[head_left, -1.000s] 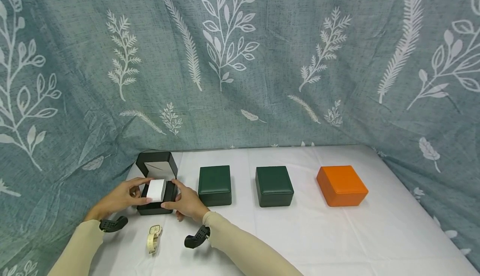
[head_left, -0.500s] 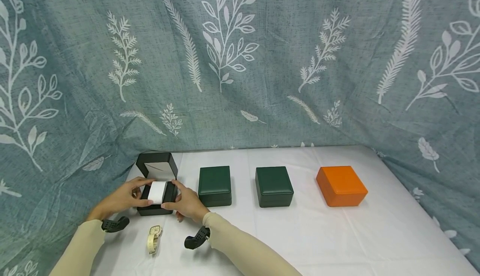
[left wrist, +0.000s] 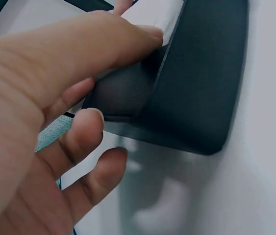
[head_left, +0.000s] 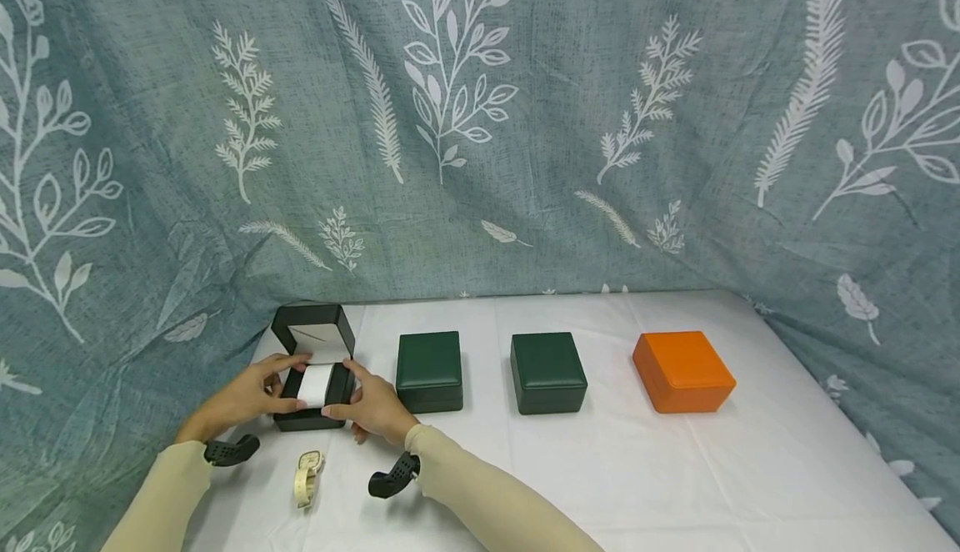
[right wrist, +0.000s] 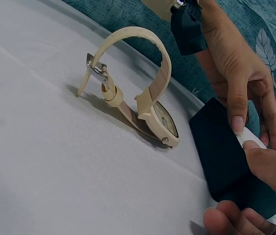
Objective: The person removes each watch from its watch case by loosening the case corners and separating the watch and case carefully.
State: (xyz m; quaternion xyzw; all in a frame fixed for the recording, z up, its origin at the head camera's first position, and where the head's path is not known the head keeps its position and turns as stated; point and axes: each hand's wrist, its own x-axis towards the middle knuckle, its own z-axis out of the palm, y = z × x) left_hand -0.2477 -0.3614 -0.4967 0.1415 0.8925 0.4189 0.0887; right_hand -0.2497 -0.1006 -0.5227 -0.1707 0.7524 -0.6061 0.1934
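Observation:
In the head view a black watch box [head_left: 309, 424] stands at the left with its lid [head_left: 313, 313] raised. A white watch cushion [head_left: 316, 385] sits inside it, level with the rim. My left hand [head_left: 243, 393] pinches the cushion by its left part, thumb in front and index finger behind. From the right side my right hand [head_left: 380, 408] grips the box, its thumb reaching over the front onto the cushion's edge. In the right wrist view a cream watch [right wrist: 160, 122] lies on its side, buckled into a loop, in front of the black box [right wrist: 218, 152].
To the right stand two closed green boxes, the nearer one [head_left: 430, 371] close beside my right hand and the other [head_left: 549, 373] farther along. Beyond them is a closed orange box [head_left: 684, 371]. A leaf-patterned curtain [head_left: 480, 202] hangs behind the white tablecloth [head_left: 600, 469].
The white cushion has gone from tilted and raised to flat within the black box. My left hand moved slightly right with it; my right hand stayed put.

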